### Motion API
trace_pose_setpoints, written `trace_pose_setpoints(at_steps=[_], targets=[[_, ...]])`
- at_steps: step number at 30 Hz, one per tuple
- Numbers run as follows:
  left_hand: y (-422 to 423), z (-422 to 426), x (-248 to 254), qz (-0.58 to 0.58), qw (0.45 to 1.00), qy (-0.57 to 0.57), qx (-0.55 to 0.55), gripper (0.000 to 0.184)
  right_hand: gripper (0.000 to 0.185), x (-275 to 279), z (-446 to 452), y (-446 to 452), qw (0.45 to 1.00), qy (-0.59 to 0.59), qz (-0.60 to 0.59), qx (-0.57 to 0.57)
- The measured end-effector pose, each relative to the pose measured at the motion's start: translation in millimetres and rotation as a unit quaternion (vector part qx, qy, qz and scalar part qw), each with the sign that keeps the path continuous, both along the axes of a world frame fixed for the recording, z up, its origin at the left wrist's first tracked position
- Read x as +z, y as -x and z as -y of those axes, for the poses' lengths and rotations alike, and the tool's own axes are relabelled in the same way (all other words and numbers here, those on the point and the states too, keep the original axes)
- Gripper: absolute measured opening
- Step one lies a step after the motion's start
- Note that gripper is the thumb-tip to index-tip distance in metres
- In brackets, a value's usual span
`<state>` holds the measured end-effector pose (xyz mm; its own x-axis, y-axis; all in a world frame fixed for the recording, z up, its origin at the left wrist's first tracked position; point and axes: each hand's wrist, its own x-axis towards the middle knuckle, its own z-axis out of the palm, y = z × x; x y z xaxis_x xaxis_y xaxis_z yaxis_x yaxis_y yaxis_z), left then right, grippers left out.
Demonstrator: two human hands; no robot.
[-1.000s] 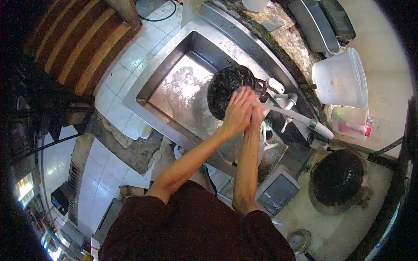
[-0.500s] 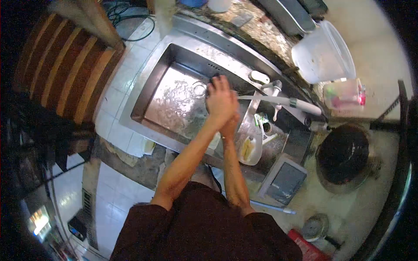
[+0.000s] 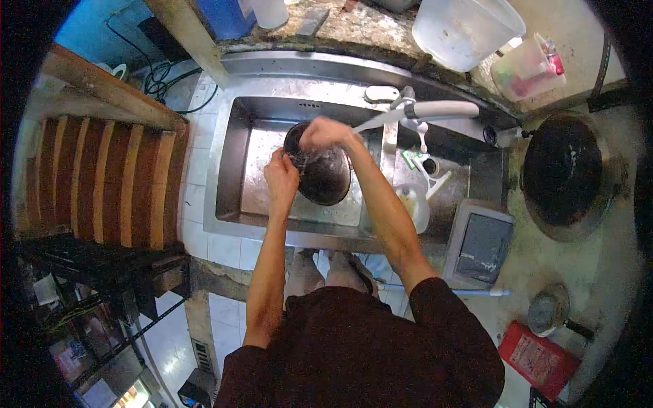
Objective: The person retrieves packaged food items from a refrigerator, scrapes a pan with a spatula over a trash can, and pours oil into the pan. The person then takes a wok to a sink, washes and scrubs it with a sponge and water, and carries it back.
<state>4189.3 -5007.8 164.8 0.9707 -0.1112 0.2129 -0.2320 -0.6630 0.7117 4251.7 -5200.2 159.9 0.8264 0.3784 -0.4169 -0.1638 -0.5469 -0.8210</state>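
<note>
A dark, round, wet pan [image 3: 325, 182] is tilted inside the steel sink basin [image 3: 238, 170]. On the pan's left edge, my left hand [image 3: 281, 178] is closed, thumb and fingers gripping the rim. My right hand [image 3: 328, 133] is curled into a fist over the upper part of the pan; whether something is inside it is hidden. A stream of water from the pale faucet spout [image 3: 445, 109] reaches my right wrist, and splashes show on the pan just below that hand.
Right of the basin, a smaller compartment holds a clear plastic container [image 3: 413, 207] and a white brush-like tool [image 3: 437, 183]. A white bucket [image 3: 466, 34] stands on the back ledge. Farther right are a large dark wok [image 3: 563, 170] and a grey-framed panel [image 3: 481, 245].
My hands were pressed together over the basin; they have parted. The left now grips the pan's rim, and the pan has come into view. The whole view has also turned.
</note>
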Motion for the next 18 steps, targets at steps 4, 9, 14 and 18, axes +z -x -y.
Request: trace_pose_setpoints(at_steps=[4,9,14,18], targets=[[-11.5,1.9,-15.7,0.056,0.998,-0.003,-0.003,0.025,0.025,9.2,-15.6,15.9,0.994,-0.093,0.037,-0.053],[-14.6,-19.5,4.0,0.009,0.999,0.010,0.037,0.024,0.021,15.0,40.0,61.3,0.967,0.214,0.137,-0.034],[-4.9,-48.4,38.6,-0.025,0.994,-0.002,0.109,0.025,0.015,46.9,109.8,143.1,0.608,0.317,0.494,-0.534],[0.7,-72.1,22.1,0.079,0.988,0.045,0.124,0.023,0.032,-45.8,191.1,157.8,0.736,0.163,0.204,-0.625]])
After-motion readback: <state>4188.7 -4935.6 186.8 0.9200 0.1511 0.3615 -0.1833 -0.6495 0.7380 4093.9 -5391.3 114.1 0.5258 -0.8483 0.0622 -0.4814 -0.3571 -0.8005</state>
